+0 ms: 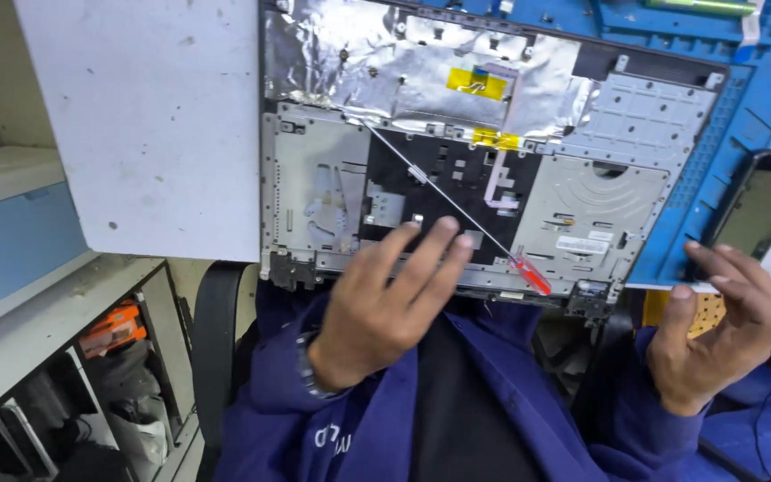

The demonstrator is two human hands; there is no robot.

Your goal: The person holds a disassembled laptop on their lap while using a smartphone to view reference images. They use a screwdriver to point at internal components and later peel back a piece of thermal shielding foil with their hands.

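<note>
Lying across the opened laptop shell (484, 161) is a long thin screwdriver (443, 192) with a red handle; its metal shaft runs diagonally from the upper left, over the silver foil, down to the handle near the lower right edge of the shell. The shell itself rests with its inside facing up on a blue work mat (716, 178), and its near edge hangs over the lap of the person. Inside it I can see crumpled silver foil with two yellow tape patches (476, 82), a dark middle part and grey metal plates on both sides.

The left hand (381, 308) is just in front of the near edge of the shell, palm turned away, with its fingers (443, 234) spread and lying on or just above the dark middle part. It grips nothing. Two fingertips are very near the shaft of the screwdriver, but I cannot tell if they touch it.

The right hand (716, 335) is at the right, off the shell, open with curled fingers, and it holds nothing. Just beyond it lies a dark phone (760, 210) at the edge of the mat.

To the left of the shell lies a white board (153, 116) on the surface. Below it, grey shelves (55, 357) hold an orange object and other clutter. The person wears a blue jacket (493, 419).
</note>
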